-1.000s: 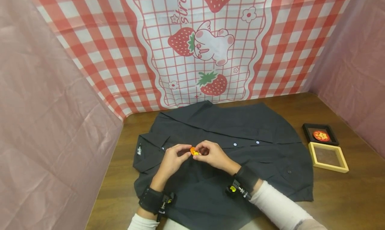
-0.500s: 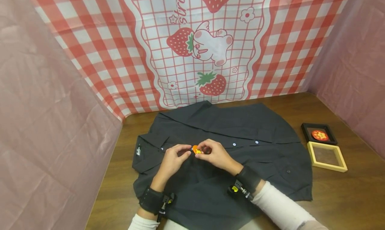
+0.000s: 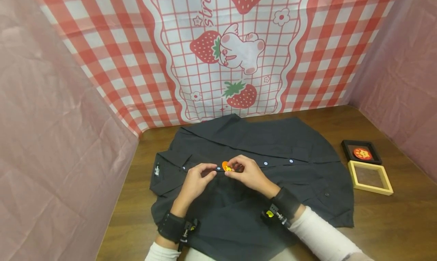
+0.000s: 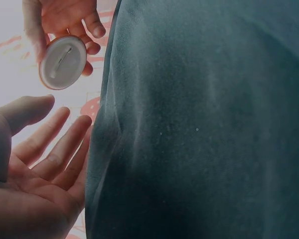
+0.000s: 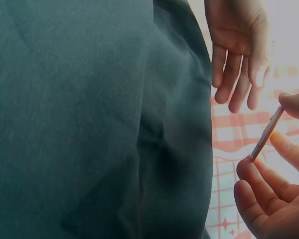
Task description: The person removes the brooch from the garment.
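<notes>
A round orange-and-yellow pin badge is pinched between the thumb and fingers of my right hand. Its silvery back, with a pin bar across the middle, faces the left wrist camera; from the right wrist its thin edge shows. Just left of it, my left hand holds nothing, thumb and fingers apart, as the left wrist view confirms. Both hands are above the button placket of a dark grey shirt spread on the table. A pale shirt button shows between the hands.
To the right of the shirt lies a black frame with a red-and-yellow badge inside. A pale yellow frame touches it on the near side. Pink cloth and a checked strawberry cloth wall the wooden table.
My right hand has drawn the badge slightly rightward, away from my left fingertips, which seemed to touch it a second ago. The left hand has stayed nearly still.
</notes>
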Demonstrator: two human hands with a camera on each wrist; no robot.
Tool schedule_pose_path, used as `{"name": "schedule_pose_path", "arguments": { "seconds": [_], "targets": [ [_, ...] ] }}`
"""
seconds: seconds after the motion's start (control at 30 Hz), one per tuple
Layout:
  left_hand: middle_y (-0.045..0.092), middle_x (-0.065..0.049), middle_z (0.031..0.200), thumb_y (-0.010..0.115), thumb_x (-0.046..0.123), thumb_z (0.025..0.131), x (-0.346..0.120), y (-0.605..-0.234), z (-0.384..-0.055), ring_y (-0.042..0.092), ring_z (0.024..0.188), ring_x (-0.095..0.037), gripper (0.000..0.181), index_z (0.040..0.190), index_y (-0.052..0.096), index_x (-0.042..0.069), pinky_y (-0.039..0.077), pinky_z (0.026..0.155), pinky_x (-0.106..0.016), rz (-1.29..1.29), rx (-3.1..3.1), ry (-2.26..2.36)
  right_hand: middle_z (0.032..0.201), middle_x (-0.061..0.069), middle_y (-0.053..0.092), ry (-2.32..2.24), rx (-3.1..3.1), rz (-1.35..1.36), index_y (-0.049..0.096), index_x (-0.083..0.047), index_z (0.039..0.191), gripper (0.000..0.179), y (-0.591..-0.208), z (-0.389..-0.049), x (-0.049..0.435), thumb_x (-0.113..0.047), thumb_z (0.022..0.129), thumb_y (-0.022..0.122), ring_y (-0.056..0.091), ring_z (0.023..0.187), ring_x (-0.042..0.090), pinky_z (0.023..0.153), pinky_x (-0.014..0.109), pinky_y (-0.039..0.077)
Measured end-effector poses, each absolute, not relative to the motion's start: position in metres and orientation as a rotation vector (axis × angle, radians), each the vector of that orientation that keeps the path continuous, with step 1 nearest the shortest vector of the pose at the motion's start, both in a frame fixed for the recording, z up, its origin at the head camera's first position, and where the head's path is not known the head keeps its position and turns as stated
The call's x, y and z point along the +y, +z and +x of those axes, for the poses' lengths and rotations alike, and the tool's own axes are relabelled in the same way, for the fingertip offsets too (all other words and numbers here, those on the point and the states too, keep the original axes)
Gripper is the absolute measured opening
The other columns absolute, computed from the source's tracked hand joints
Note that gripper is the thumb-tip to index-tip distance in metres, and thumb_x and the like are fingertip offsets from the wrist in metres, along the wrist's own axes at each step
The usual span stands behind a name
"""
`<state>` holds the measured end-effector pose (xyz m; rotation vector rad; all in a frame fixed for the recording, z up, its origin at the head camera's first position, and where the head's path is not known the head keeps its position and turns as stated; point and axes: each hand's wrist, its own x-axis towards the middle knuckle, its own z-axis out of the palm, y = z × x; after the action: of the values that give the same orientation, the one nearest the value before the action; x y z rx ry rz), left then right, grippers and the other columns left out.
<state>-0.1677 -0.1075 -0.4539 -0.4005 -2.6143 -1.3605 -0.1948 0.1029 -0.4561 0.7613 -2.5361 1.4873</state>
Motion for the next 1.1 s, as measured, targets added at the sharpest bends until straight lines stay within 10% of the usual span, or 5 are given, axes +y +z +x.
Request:
{"name": "schedule_pose_path", "arguments": {
  "seconds": [1.1],
  "targets": [
    [0.071,-0.009,0.114,0.068,0.015,0.09,-0.101,-0.453,-0.168,0.065,0.112,-0.028,0.023,0.111,0.072,0.008,0.05,0.097,-0.048,-0.384,-2.683,-1.219,0.09,0.008,0.066,1.406,-2.486,0.542,0.071,-0.006,0.098,0.026,-0.448,-0.198,0.137,-0.017,0.078,0.082,0.063,0.077,0.018,0.068,0.023,0.053]
  ]
}}
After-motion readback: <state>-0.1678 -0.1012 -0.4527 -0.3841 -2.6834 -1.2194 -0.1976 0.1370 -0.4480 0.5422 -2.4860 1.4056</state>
